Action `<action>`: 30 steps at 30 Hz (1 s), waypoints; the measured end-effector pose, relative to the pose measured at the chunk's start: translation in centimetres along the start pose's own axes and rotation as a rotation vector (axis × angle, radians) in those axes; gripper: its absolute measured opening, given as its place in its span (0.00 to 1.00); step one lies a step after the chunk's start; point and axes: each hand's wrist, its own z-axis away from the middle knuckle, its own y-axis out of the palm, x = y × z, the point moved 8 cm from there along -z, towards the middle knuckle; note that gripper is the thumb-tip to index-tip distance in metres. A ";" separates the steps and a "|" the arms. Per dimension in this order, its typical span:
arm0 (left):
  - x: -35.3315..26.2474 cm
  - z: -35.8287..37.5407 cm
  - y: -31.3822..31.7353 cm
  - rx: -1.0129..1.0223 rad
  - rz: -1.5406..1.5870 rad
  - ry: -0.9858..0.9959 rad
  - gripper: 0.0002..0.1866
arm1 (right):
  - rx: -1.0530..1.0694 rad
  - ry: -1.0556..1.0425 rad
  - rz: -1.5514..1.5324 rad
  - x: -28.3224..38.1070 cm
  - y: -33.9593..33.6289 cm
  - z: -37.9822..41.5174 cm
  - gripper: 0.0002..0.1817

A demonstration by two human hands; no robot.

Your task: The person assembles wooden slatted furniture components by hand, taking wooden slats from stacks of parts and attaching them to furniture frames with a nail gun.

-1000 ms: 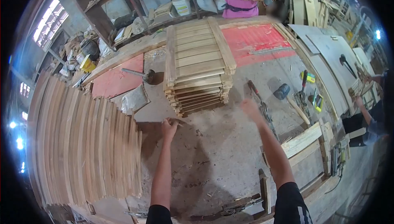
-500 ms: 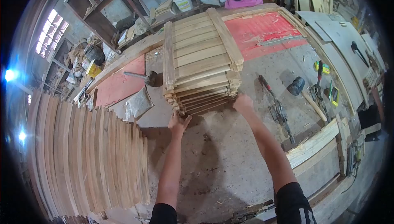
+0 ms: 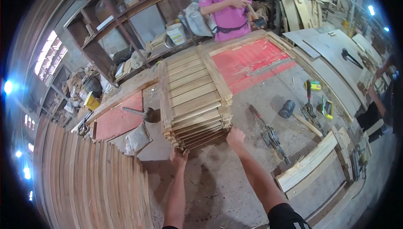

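A stack of slatted wooden panels [image 3: 191,87] lies on the workbench [image 3: 201,187] in front of me, its near ends slightly uneven. My left hand [image 3: 179,158] grips the near left corner low on the stack, thumb pointing inward. At the near right corner, my right hand [image 3: 236,137] is closed around the lower edge; its fingertips are hidden. Both arms reach forward, nearly straight.
Upright wooden frames [image 3: 92,174] stand packed at left. A mallet [image 3: 147,113] lies left of the stack; a black-headed mallet [image 3: 287,109], clamp [image 3: 273,139] and tape measure [image 3: 312,85] lie right. Across the bench, a person in pink [image 3: 226,6] holds a mallet.
My view has tilted upward, showing more of the person across the bench. A person's arm has come into view at the far right. Both my hands stay at the stack's near corners.
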 end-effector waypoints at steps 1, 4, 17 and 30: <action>-0.2 0.5 0.1 0.055 0.037 -0.052 0.26 | -0.015 0.028 -0.021 -0.4 0.0 0.2 0.14; -1.9 1.6 -1.6 0.160 0.102 -0.148 0.23 | -0.031 0.052 -0.079 -2.1 0.2 2.0 0.13; -1.0 19.1 -10.2 0.137 -0.130 -0.114 0.26 | 0.062 0.097 -0.159 -12.4 -0.2 19.6 0.19; 5.7 45.4 -15.0 0.378 -0.168 -0.361 0.30 | 0.044 0.152 -0.135 -25.4 -2.0 41.1 0.20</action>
